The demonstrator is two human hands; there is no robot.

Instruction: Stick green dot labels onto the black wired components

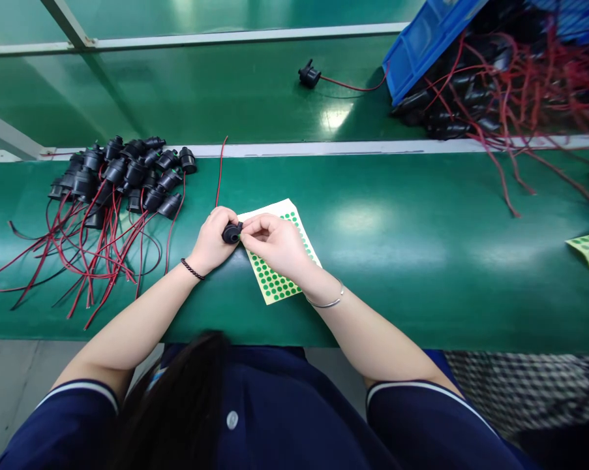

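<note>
Centrally, the left hand (pixel 214 238) curls around a small black connector (pixel 232 233), gripping it, while the right hand (pixel 273 243) pinches at the connector's face with thumb and forefinger; whether a dot sits under the fingertips is unclear. Beneath the right hand lies a yellow sheet of green dot stickers (pixel 274 282) on the green surface (pixel 396 261). Left of the left hand is a heap of black connectors with red wires (pixel 118 179). Far beyond the right hand stands a blue bin (pixel 421 46).

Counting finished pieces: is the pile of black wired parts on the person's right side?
No, the pile lies beside the left hand.
</note>
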